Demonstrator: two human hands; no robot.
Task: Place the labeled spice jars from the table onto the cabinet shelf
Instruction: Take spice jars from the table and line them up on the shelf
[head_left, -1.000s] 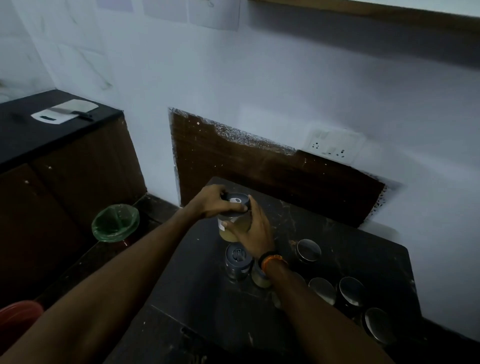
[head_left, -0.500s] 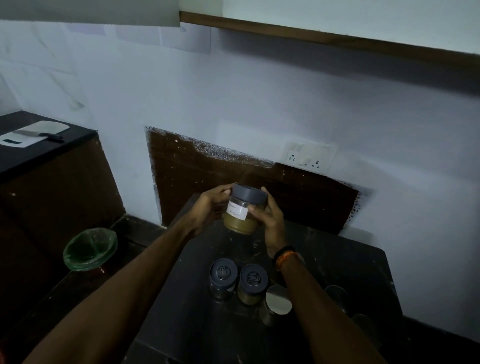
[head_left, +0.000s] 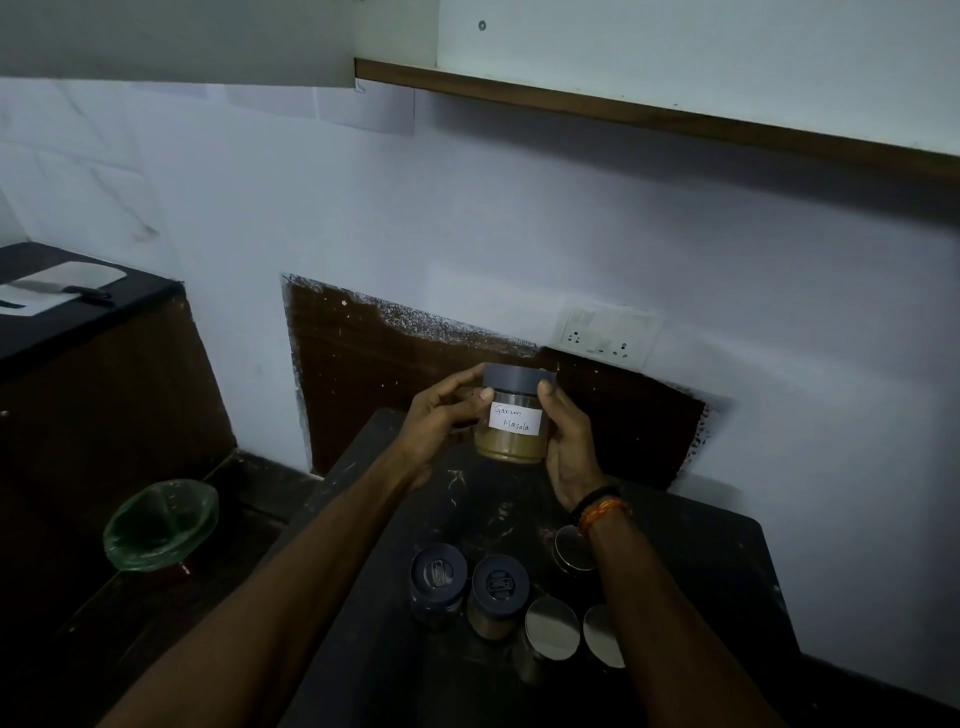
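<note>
I hold a spice jar (head_left: 514, 436) upright above the dark table (head_left: 706, 540), its white label reading "Garam Masala" facing me. It has a grey lid and brown powder inside. My left hand (head_left: 441, 421) grips its left side and my right hand (head_left: 569, 441) its right side. Below on the table stand two jars with dark lids (head_left: 439, 574) (head_left: 500, 584) and several with shiny metal lids (head_left: 551, 626). The cabinet (head_left: 675, 62) hangs on the wall above, its brown lower edge visible.
A wall socket (head_left: 605, 338) sits behind the jar. A green-lined bin (head_left: 158, 525) stands on the floor at left. The dark counter (head_left: 67, 322) at far left carries a cutting board with a knife (head_left: 57, 288).
Both hands have lifted the jar off the table and turned its label toward me. My view has tilted upward, bringing the cabinet into sight.
</note>
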